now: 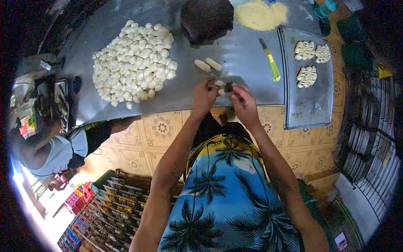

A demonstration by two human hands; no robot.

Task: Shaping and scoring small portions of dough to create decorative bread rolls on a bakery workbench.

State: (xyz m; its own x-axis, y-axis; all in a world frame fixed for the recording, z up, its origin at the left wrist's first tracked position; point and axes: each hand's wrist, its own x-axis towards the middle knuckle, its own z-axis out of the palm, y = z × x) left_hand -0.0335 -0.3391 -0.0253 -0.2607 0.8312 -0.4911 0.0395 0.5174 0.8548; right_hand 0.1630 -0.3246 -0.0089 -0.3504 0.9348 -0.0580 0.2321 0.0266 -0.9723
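Near the front edge of the metal table, my left hand (205, 96) has its fingers curled beside small pale dough pieces (219, 83). Whatever lies within those fingers is dark and hard to make out. My right hand (245, 104) pinches at a small dark lump of filling (228, 87) just right of the dough. Two pale dough rolls (202, 65) lie a little beyond my hands. Farther back sits a large dark mass of filling (206, 21). To the left, many small dough balls (132, 63) are spread in a broad heap.
A yellow-handled knife (270, 61) lies right of my hands. Beyond it, a metal tray (310, 107) carries three shaped pastries (305, 50). Yellow powder (261, 14) covers the far table. Another person (63, 151) is at the left, above a rack of filled trays (113, 201).
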